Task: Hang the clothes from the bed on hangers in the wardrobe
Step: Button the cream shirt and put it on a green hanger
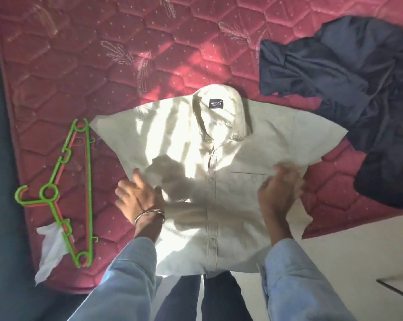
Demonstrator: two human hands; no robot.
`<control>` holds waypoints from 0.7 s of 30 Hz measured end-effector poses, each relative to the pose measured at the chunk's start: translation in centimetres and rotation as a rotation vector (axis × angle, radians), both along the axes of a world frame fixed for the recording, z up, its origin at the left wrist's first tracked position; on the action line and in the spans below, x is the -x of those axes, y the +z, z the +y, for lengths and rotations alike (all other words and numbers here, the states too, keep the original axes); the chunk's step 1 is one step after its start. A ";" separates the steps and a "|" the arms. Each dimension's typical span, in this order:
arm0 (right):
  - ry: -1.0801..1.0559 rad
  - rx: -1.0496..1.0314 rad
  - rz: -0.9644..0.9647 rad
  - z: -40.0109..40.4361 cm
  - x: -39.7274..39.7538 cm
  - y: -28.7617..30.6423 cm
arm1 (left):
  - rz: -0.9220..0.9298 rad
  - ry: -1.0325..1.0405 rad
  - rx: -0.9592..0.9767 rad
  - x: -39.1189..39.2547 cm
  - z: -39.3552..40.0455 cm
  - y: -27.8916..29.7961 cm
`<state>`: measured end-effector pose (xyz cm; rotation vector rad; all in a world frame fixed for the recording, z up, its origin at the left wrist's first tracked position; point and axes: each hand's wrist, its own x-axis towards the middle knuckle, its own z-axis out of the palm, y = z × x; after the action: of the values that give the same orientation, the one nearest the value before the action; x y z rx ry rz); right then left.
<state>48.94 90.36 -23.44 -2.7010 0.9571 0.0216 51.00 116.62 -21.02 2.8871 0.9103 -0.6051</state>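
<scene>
Left hand (138, 195) spread, fingers relaxed, resting at the left side edge of the pale cream short-sleeved cotton shirt (219, 163). Right hand (280, 188) at the right side seam beside the chest pocket, blurred; seems to bunch the cloth there, but cannot tell for certain. Shirt laid flat and face up on the maroon quilted mattress (91, 66), buttoned, collar away from the person, hem hanging over the near edge. Green plastic hanger (77, 188) stacked on a reddish plastic hanger (67, 149), just left of the shirt's sleeve, apart from it. Crumpled dark navy garment (346, 89) to the right. Likely light, limp and quick to crease; no stiffness except at the collar. Best taken at the shoulders or collar, hanger fed in through the neck or hem.
</scene>
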 end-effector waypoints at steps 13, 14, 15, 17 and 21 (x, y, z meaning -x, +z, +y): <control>-0.111 -0.539 -0.060 3.2 -11.5 0.5 | 0.135 -0.881 0.063 -16.1 -6.6 -1.7; -0.107 -0.538 -0.043 3.1 -12.2 0.2 | 0.120 -0.886 0.035 -16.6 -6.8 -1.7; -0.099 -0.548 -0.056 3.0 -12.7 0.1 | 0.087 -0.848 0.044 -17.1 -6.9 -1.7; -0.088 -0.609 -0.160 3.0 -12.8 -0.3 | -0.031 -0.672 0.160 -17.6 -6.5 -1.9; 0.029 -0.806 -0.316 2.7 -12.3 -0.5 | -0.170 -0.466 0.550 -17.3 -6.3 -2.1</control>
<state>61.24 93.07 -23.95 -1.9005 0.6256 -0.0116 68.32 110.31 -23.09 2.5716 0.0195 -0.5165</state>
